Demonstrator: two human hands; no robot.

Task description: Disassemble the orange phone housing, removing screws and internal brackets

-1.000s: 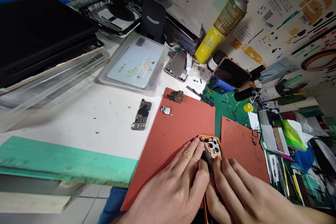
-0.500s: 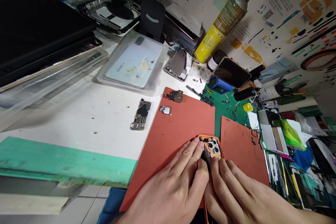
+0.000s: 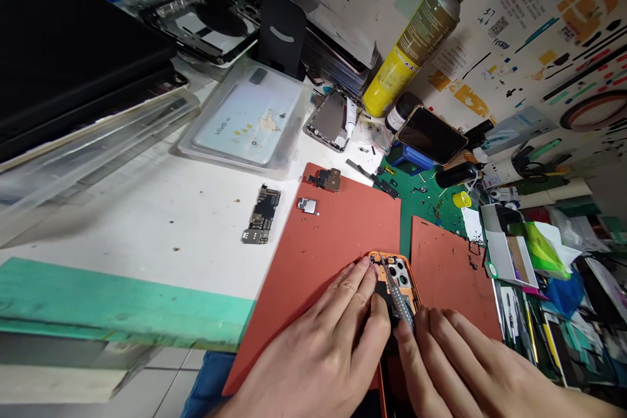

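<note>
My left hand (image 3: 337, 333) grips the left edge of an orange phone housing (image 3: 412, 269), fingertips pressed at its upper left corner. Three round camera openings show at the housing's top right, and its lower part is hidden by my hands. My right hand (image 3: 455, 359) is closed around grey tweezers (image 3: 399, 297) with a dotted grip. Their thin tip points up into the housing's top, close to my left fingertips. I cannot make out whether the tip holds anything. A reddish mat (image 3: 337, 241) lies under the housing.
A logic board (image 3: 263, 214) lies left of the mat. On the mat rest a camera module (image 3: 327, 179) and a small silver part (image 3: 307, 206). A second reddish mat (image 3: 450, 268) is at right, near several tools (image 3: 533, 333). A yellow spray can (image 3: 411, 46) stands behind.
My right hand has shifted slightly right and down, turning the tweezers so that more of them shows over the housing. My left hand stays in place.
</note>
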